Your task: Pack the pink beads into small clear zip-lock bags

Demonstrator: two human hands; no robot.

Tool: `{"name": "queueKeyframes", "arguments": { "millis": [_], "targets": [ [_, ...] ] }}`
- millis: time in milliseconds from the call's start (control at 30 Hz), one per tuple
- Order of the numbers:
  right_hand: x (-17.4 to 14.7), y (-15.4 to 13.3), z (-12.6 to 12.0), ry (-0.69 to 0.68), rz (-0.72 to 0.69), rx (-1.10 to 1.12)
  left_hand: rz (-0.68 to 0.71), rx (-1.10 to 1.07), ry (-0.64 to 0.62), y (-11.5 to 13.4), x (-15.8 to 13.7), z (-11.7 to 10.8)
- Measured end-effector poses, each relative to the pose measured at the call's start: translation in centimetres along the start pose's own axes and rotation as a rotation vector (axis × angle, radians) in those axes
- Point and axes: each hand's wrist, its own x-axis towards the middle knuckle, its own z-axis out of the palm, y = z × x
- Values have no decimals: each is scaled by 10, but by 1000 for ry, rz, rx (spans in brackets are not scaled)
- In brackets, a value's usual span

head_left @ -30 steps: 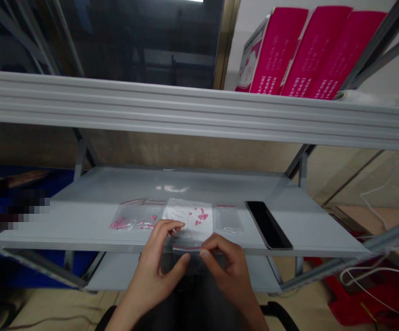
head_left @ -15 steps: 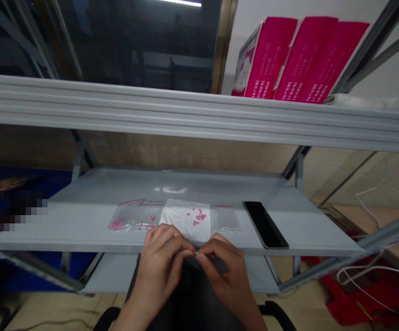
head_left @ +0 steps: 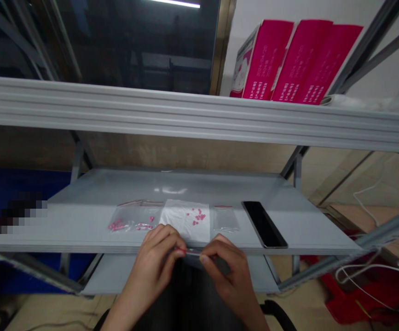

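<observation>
In front of the table's near edge, my left hand (head_left: 161, 253) and my right hand (head_left: 225, 264) are both closed in a fingertip pinch. Stretched between them is a small clear zip bag (head_left: 193, 252), seen nearly edge-on, with a red line by the left fingertips. Whether anything is inside it cannot be made out. Just beyond my hands, a white paper sheet (head_left: 178, 214) bears several small pink pieces (head_left: 199, 216). Clear zip bags (head_left: 125, 214) holding similar pink pieces lie to its left. Another flat zip bag (head_left: 225, 217) rests on its right.
A black phone (head_left: 264, 224) lies at the right on the grey table (head_left: 202, 184). Above runs a metal shelf edge (head_left: 185, 115) with pink boxes (head_left: 271, 59) standing on it. White cables (head_left: 368, 271) and a red object (head_left: 340, 294) are at lower right.
My hands have drawn apart, the left one moving left, and more of the zip bag shows between them. A person's hand at the far left has gone out of view.
</observation>
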Motion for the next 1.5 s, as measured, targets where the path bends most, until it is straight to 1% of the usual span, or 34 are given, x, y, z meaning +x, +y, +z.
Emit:
{"name": "queueKeyframes", "arguments": {
  "millis": [100, 167, 333, 433, 567, 700, 833, 967, 1033, 1100, 1200, 1300, 1400, 1500],
  "targets": [
    [-1, -1, 2, -3, -21, -24, 6, 53, 72, 0, 0, 2],
    [0, -2, 2, 11, -25, -24, 8, 47, 93, 1, 0, 2],
    [0, -1, 0, 24, -17, -10, -9, -92, 62, 0, 2, 0],
    [0, 0, -1, 39, 1, -6, -9, -122, 64, -1, 1, -1],
    [-1, 2, -1, 41, 28, -6, -14, -145, 35, -1, 0, -1],
    [-1, 5, -4, 21, 23, -41, -3, -70, 85, 1, -2, 3],
    [-1, 7, -8, -55, 59, -77, 39, 31, 113, 3, -5, 9],
    [1, 7, -6, -46, 20, -87, 55, 88, 94, 2, -7, 14],
    [2, 6, -2, -63, -5, -72, 56, 100, 81, 4, -8, 16],
    [3, 6, 3, -73, 1, -76, 50, 105, 56, 7, -9, 18],
    [3, 9, 10, -39, 4, -136, 43, 110, 22, 11, -9, 20],
    [3, 11, 12, 8, -8, -187, 52, 126, 42, 11, -8, 21],
    [4, 13, 8, 1, 16, -140, 56, 130, 73, 8, -5, 20],
    [5, 13, 3, -46, 54, -60, 48, 117, 59, 6, -3, 19]
  ]
}}
